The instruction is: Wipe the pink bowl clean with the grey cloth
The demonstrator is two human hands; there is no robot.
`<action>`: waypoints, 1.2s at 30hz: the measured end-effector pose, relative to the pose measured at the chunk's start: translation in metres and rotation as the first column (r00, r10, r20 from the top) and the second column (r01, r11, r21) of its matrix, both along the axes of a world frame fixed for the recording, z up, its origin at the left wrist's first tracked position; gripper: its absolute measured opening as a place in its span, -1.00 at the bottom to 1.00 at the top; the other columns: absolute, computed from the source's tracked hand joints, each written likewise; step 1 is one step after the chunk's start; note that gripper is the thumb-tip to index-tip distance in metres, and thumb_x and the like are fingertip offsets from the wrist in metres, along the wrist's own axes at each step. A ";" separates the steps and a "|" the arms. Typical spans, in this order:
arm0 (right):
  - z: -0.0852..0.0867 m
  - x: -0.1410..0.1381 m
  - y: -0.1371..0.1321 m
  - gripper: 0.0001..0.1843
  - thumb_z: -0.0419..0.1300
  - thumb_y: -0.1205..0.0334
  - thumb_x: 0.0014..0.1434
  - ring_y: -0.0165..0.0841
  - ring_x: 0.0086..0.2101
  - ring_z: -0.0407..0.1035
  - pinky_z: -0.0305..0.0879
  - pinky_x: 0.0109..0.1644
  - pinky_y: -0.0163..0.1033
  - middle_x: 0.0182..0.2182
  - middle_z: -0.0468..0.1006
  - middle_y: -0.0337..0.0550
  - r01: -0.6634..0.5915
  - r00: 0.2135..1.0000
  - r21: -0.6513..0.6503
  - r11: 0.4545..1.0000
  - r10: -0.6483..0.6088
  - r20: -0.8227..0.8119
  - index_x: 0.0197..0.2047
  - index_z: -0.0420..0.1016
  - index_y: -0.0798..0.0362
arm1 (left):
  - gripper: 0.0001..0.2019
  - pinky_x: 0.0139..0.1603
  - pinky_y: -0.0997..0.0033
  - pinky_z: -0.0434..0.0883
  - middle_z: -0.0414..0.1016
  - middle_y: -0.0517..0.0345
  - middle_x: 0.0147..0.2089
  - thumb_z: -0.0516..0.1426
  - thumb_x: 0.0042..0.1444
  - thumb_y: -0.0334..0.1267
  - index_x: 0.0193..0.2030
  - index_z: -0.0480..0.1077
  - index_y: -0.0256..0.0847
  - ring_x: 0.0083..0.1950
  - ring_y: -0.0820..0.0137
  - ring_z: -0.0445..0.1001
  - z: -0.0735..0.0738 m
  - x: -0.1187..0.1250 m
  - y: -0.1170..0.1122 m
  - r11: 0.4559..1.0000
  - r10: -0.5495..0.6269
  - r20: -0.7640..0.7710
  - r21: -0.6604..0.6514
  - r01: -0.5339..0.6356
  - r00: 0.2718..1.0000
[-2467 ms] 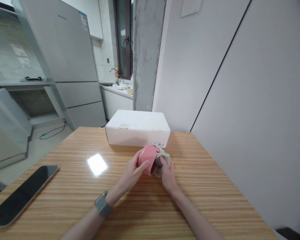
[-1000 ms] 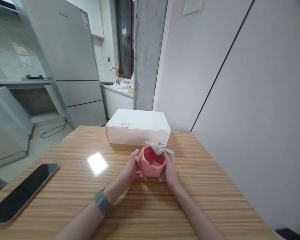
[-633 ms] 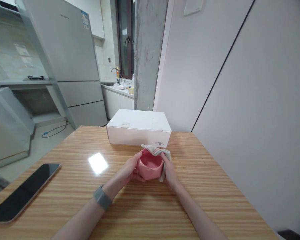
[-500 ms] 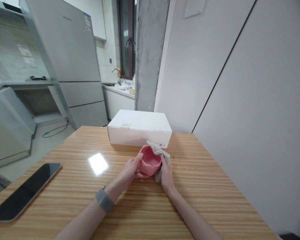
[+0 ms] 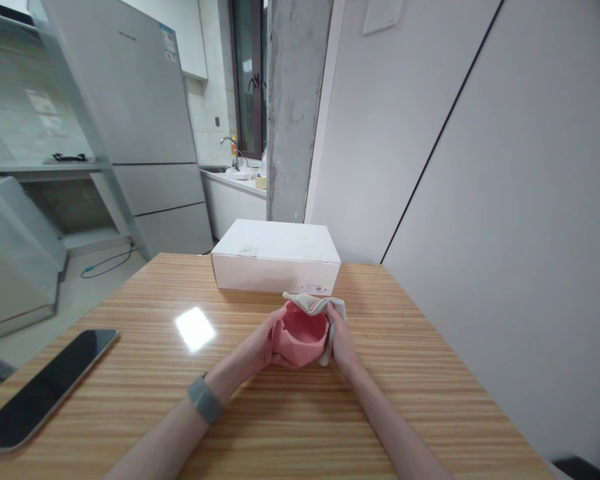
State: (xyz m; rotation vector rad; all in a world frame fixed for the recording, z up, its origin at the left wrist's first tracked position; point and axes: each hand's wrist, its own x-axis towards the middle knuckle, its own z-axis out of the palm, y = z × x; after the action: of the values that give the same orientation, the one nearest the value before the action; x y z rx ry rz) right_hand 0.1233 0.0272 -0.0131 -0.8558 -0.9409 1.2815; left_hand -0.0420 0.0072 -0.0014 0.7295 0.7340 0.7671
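Gripping the left side of a pink bowl with a notched rim, the left hand holds it near the middle of the desk; contact between base and surface cannot be determined. The right hand is closed on a grey cloth draped along the bowl's far and right rim. A white box rests just beyond, and a black phone lies at near left, well apart.

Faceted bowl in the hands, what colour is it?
This faceted bowl is pink, clearest in the head view.
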 end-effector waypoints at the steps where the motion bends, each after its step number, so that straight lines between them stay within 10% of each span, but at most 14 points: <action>1: 0.000 -0.002 0.000 -0.63 0.15 -0.09 0.09 -0.23 -0.05 0.41 0.25 0.10 -0.13 -0.20 0.60 -0.21 0.005 1.000 -0.001 1.000 -0.005 -0.007 -0.18 0.55 -0.03 | -0.47 -0.42 0.34 0.52 0.54 -0.10 -0.08 -0.03 0.16 0.11 0.07 0.36 -0.27 -0.27 0.29 0.53 0.000 -0.001 0.001 1.000 0.023 -0.020 -0.006 -0.023 1.000; 13: -0.013 -0.034 -0.017 -0.60 0.09 -0.08 0.14 -0.25 0.08 0.26 0.06 0.21 -0.08 0.00 0.47 -0.12 0.301 0.946 0.122 0.946 -0.313 0.084 -0.11 0.47 0.01 | -0.51 0.04 0.23 0.41 0.42 -0.09 0.13 0.15 0.11 -0.16 0.18 0.26 -0.19 0.07 0.21 0.44 -0.005 0.015 -0.003 0.976 0.203 0.217 0.036 -0.215 0.955; 19: 0.002 -0.005 -0.005 -0.62 0.12 -0.10 0.12 -0.22 -0.06 0.37 0.17 0.12 -0.13 -0.19 0.58 -0.20 0.220 0.969 0.079 0.972 -0.227 0.092 -0.21 0.53 0.01 | -0.50 -0.38 0.47 0.45 0.56 -0.06 -0.15 -0.02 0.17 0.09 -0.03 0.42 -0.31 -0.28 0.36 0.53 -0.006 0.010 0.001 0.977 0.203 0.020 -0.071 -0.201 0.979; 25: 0.005 0.012 0.003 -0.60 0.20 -0.13 0.03 -0.19 -0.14 0.42 0.25 0.02 -0.13 -0.32 0.62 -0.22 0.110 0.989 -0.002 0.994 -0.109 0.098 -0.24 0.56 0.01 | -0.52 -0.34 0.33 0.52 0.56 -0.10 -0.13 0.05 0.13 0.06 0.01 0.39 -0.30 -0.21 0.24 0.55 -0.005 0.005 -0.002 1.000 0.021 0.032 -0.012 -0.021 0.999; 36: -0.001 -0.020 -0.012 -0.62 0.15 -0.09 0.08 -0.23 -0.05 0.36 0.15 0.13 -0.12 -0.14 0.57 -0.17 0.273 0.959 0.067 0.960 -0.277 0.060 -0.19 0.51 0.01 | -0.57 -0.32 0.31 0.54 0.59 -0.12 -0.28 0.13 0.10 -0.01 -0.08 0.41 -0.37 -0.33 0.29 0.57 0.005 0.009 -0.002 0.961 0.269 -0.066 -0.049 -0.273 0.961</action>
State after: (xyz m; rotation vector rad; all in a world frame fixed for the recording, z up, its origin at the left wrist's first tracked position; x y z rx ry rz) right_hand 0.1032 0.0149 -0.0144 -0.9536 -0.8742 0.9863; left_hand -0.0327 0.0049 0.0033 0.6073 0.9178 0.9722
